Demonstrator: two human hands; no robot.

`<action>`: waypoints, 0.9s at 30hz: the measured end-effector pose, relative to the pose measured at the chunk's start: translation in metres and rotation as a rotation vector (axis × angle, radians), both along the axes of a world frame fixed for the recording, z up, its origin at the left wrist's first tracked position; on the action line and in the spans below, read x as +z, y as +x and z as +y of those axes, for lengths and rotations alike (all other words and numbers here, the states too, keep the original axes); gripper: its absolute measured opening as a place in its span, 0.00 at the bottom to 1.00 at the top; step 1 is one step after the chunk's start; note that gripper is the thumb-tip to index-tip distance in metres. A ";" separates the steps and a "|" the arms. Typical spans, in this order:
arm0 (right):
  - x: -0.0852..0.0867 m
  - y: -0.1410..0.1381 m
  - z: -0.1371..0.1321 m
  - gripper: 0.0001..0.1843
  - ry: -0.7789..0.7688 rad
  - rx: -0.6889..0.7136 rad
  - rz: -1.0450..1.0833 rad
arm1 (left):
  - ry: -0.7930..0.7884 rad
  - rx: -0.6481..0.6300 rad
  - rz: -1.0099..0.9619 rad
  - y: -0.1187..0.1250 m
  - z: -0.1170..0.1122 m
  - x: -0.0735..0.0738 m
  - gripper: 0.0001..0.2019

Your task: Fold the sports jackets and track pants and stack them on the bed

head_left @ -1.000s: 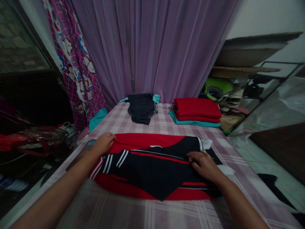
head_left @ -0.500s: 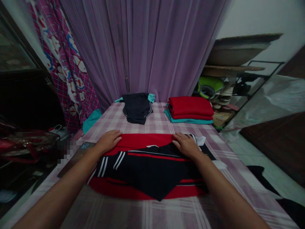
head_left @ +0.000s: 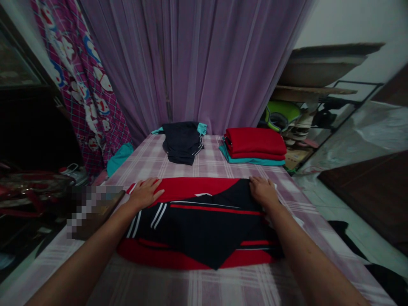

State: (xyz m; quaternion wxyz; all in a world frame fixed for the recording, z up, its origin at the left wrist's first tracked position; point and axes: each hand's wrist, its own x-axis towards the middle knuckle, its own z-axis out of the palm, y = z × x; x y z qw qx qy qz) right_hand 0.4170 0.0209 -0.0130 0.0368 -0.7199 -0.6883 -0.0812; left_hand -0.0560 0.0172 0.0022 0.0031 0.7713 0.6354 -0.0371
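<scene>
A red and black garment with white stripes lies flat and wide on a plaid cloth, directly in front of the person. It looks partly folded: its striped, sleeve-like part lies in over the body, and a dark pointed flap aims toward the person. It seems not yet compact, with the layers along the near edge uneven and white bits showing by the right forearm.

The left hand rests palm down on the red far edge, at the left, fingers slightly spread and not closed on anything. The right hand lies on the dark far corner, fingers bent at the edge; whether they pinch the fabric cannot be told.

Farther back, on the right, a folded red stack sits on turquoise cloth, apparently finished. To its left, apart from it, a dark garment with turquoise ends lies loosely gathered, seemingly not neatly folded yet. Behind both hangs a purple curtain.
</scene>
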 end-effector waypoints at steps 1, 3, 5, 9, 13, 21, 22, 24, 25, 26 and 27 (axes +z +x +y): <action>0.003 0.010 0.004 0.25 -0.036 -0.029 0.020 | 0.003 -0.005 -0.007 0.000 0.000 0.000 0.29; 0.008 0.029 0.015 0.25 -0.133 -0.029 0.080 | 0.001 -0.007 -0.014 0.001 0.000 0.000 0.29; 0.012 0.044 0.027 0.24 -0.210 0.039 0.127 | 0.008 -0.009 -0.010 0.000 0.000 0.000 0.29; 0.016 0.054 0.041 0.18 -0.255 0.116 0.138 | 0.051 -0.011 -0.023 -0.001 0.000 -0.003 0.28; 0.014 0.047 0.034 0.21 -0.183 -0.033 0.115 | 0.080 -0.008 -0.025 -0.002 0.000 -0.006 0.28; 0.030 0.024 0.026 0.22 -0.092 -0.135 0.095 | 0.054 -0.006 0.023 0.001 -0.001 -0.004 0.28; 0.033 0.019 0.024 0.23 -0.033 -0.093 0.100 | 0.053 -0.006 0.020 0.002 -0.001 -0.004 0.28; 0.033 0.006 0.015 0.25 0.105 0.045 0.129 | 0.055 -0.002 0.012 0.002 -0.001 -0.004 0.28; 0.030 -0.001 0.008 0.26 0.144 0.123 0.146 | 0.057 -0.002 0.008 0.001 -0.001 -0.004 0.29; 0.025 -0.008 0.001 0.27 0.146 0.189 0.157 | 0.059 -0.003 0.004 0.001 -0.001 -0.005 0.29; 0.018 -0.014 -0.008 0.27 0.116 0.233 0.159 | 0.060 -0.002 0.000 0.001 -0.001 -0.006 0.29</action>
